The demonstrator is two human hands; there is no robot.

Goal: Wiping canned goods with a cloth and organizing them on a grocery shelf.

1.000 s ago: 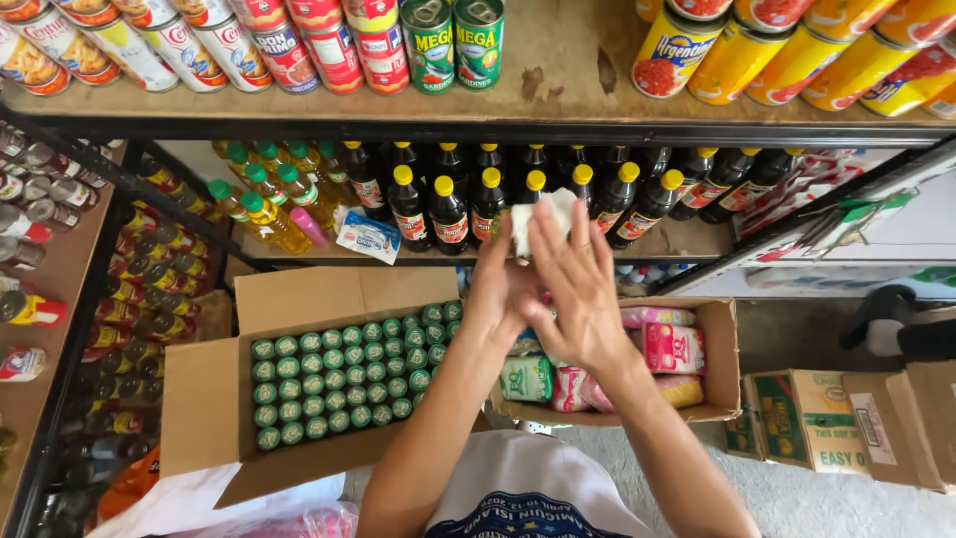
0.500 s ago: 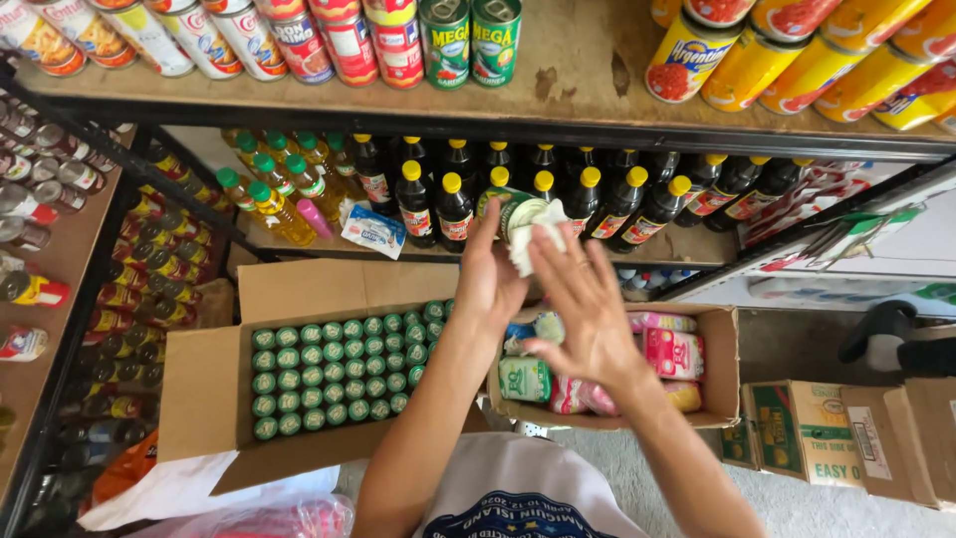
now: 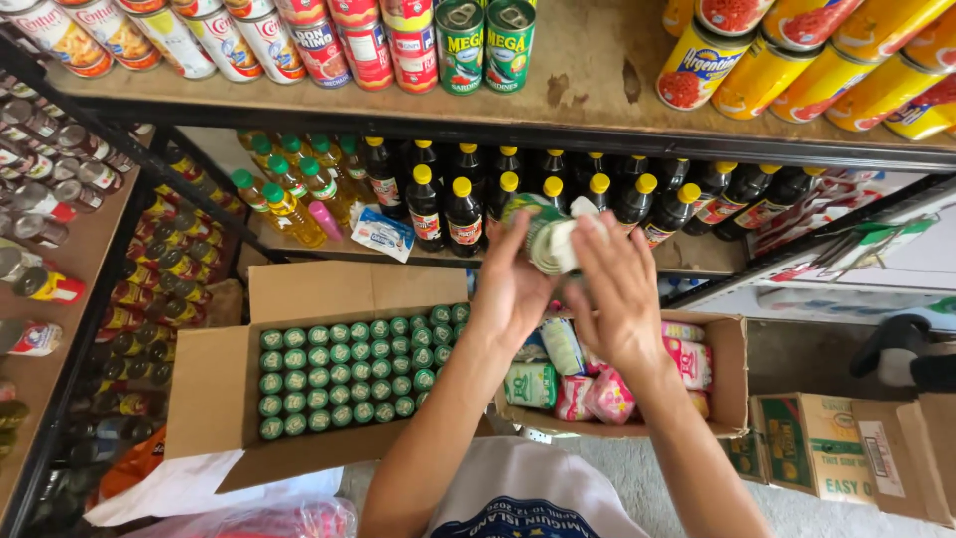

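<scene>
At lower left of the frame sits an open cardboard box packed with green-lidded cans (too many to count surely). Up at centre, the left hand and right hand both grasp one round green-labelled tin can, fingers curled around it, before a row of dark yellow-capped bottles. Below right, a second carton holds soft packets.

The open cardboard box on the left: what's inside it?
The cardboard box holds tightly packed rows of green-topped cans seen from above. Only their tops show; any layers beneath are hidden.
</scene>
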